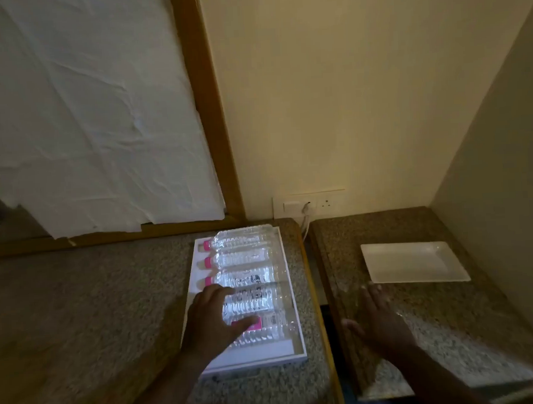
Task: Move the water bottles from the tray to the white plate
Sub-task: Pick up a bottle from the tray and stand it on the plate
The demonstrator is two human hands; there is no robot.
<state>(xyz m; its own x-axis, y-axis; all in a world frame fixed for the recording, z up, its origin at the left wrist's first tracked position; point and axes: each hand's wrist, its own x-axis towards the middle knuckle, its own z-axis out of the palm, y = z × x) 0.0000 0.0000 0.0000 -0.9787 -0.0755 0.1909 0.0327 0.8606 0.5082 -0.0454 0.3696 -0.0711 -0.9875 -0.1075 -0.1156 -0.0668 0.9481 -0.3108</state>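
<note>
A white tray (290, 293) lies on the left granite counter with several clear water bottles (243, 258) lying on their sides, pink caps to the left. My left hand (214, 323) hovers over the nearest bottles (258, 301), fingers spread and curved around one, touching it; a firm grip does not show. The white rectangular plate (413, 262) sits bare on the right counter. My right hand (379, 319) rests flat on that counter, just in front of the plate, fingers apart and holding nothing.
A dark gap (317, 279) separates the two granite counters. A wall socket (308, 204) with a plugged cable sits behind the gap. A wood-framed panel (211, 112) covered in white paper stands behind the left counter. A wall bounds the right counter.
</note>
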